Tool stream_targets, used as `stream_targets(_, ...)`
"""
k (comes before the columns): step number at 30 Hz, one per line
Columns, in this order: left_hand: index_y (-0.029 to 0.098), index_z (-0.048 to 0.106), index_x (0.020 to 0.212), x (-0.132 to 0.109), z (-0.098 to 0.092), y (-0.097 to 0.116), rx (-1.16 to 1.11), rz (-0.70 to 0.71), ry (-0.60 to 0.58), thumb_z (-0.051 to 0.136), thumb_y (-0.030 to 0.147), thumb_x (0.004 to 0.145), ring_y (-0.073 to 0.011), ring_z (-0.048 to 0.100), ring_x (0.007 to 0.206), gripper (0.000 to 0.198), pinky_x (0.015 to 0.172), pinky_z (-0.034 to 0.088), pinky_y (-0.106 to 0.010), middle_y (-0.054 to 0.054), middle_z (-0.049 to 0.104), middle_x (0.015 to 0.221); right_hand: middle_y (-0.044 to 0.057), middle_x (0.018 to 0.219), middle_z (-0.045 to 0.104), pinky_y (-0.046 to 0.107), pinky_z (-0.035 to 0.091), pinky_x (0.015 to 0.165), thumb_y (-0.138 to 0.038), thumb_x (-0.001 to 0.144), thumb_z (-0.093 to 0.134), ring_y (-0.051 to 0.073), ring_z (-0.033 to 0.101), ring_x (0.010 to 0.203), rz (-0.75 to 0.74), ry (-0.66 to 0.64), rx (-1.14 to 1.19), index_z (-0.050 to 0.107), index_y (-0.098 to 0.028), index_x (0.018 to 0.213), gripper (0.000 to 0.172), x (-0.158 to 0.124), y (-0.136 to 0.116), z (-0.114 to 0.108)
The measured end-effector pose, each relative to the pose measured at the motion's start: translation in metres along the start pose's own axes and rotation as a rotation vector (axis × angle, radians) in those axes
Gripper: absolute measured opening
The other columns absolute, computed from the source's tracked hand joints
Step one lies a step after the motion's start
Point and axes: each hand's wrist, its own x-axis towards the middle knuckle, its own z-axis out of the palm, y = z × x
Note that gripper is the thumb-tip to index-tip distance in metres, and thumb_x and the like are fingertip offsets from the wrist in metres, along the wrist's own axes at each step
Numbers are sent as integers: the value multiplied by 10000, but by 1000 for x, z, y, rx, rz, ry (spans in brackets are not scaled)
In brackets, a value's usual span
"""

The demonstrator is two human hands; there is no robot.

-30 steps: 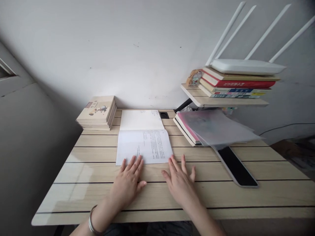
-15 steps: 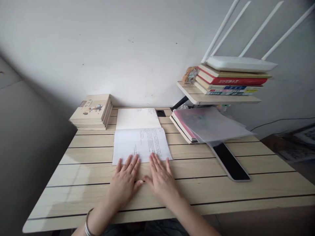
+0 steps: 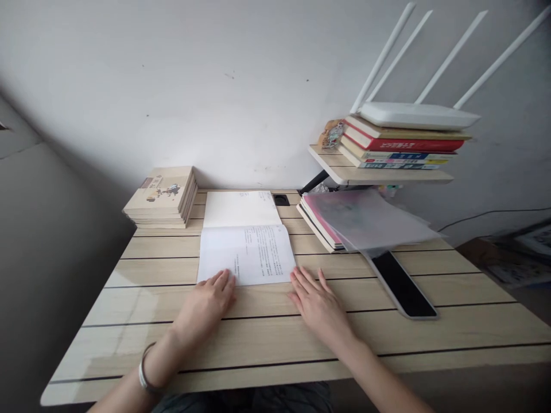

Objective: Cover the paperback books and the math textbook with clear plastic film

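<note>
An open booklet lies on the wooden desk, its blank page away from me and its printed page on my side. My left hand rests palm down, its bent fingertips on the lower edge of the printed page, left of the middle. The left thumb is mostly hidden beside the fingers. My right hand lies open on the desk, fingers stretched out, its index fingertip at the booklet's lower right corner. Neither hand has lifted the paper.
A stack of books sits at the back left. On the right are notebooks under a translucent folder and a phone. Above them, a small shelf carries books and a white router. A socket is set by the wall.
My hands have moved apart: the left a little leftward with its fingers bending, the right over to the booklet's lower right corner. The booklet has hardly moved.
</note>
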Motion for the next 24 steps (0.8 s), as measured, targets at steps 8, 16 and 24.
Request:
stream_targets(8, 8, 542, 1174, 17, -8, 1, 319, 239, -145, 338, 5, 848, -318, 655, 910, 385, 513, 547, -331, -262, 628, 1057, 149, 1104, 670, 427, 429, 1013, -101, 892, 470, 262, 557, 1129, -297, 247, -61, 682, -62, 988, 236, 32, -23, -22)
stream_targets(16, 54, 575, 1074, 14, 10, -5, 324, 176, 177, 407, 90, 878, -266, 645, 942, 261, 682, 551, -345, -197, 653, 1035, 96, 779, 689, 312, 542, 750, -35, 862, 456, 188, 636, 783, -399, 472, 5, 673, -93, 803, 232, 77, -75, -9)
stream_targets(24, 84, 563, 1096, 16, 0, -20, 244, 207, 543, 435, 81, 882, -236, 643, 958, 249, 786, 519, -366, -140, 685, 1014, 92, 828, 715, 321, 544, 771, -86, 882, 500, 186, 663, 814, -457, 552, 35, 671, -98, 881, 171, 82, -39, -30)
